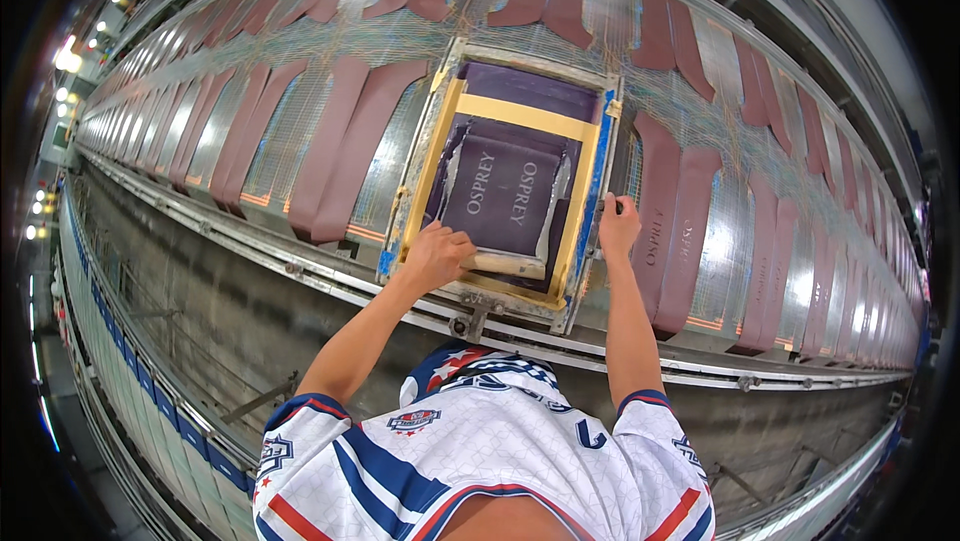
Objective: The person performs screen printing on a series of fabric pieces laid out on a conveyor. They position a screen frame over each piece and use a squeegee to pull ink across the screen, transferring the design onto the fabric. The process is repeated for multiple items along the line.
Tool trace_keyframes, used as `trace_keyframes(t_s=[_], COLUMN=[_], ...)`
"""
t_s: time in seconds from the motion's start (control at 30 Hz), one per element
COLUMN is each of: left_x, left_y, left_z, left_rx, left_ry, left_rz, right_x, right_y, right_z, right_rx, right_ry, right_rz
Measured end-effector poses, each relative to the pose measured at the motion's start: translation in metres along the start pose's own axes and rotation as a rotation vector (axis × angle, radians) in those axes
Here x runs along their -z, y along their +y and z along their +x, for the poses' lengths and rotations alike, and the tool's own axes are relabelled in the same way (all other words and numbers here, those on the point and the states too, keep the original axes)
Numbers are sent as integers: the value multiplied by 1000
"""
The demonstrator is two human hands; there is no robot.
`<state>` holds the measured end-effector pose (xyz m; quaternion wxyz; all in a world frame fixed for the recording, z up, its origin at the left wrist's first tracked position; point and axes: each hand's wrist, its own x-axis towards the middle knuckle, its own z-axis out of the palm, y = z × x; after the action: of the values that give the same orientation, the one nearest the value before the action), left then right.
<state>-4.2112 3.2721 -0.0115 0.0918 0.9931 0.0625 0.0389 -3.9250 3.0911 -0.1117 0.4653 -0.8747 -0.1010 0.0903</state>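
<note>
A screen-printing frame (410, 171) lies on the long table in front of me, its mesh dark purple with lettering in the middle. Yellow and blue tape lines the frame's edges. My left hand (438, 255) is closed at the near left corner of the mesh, on the left end of a pale squeegee (510, 264) that lies across the near side. Just outside the frame's right edge, my right hand (619, 227) is closed in a pinch. A small dark bit shows at its fingertips, too little to name.
Brown-maroon fabric pieces (345, 151) lie in pairs along both sides of the table. Pieces to the right, such as the nearest one (655, 231), bear faint lettering. A metal rail (300, 266) runs along the near edge, with a bracket (478, 321) below the frame.
</note>
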Motion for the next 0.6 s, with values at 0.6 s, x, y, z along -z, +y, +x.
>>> trace_keyframes(t_s=[0.6], left_x=[9], left_y=[-143], left_z=[229], left_rx=[-1], left_ry=[-107], left_rz=[-136], right_x=[-55], right_y=[-148], right_z=[92], right_rx=[562], right_ry=[-674], right_rz=[-568])
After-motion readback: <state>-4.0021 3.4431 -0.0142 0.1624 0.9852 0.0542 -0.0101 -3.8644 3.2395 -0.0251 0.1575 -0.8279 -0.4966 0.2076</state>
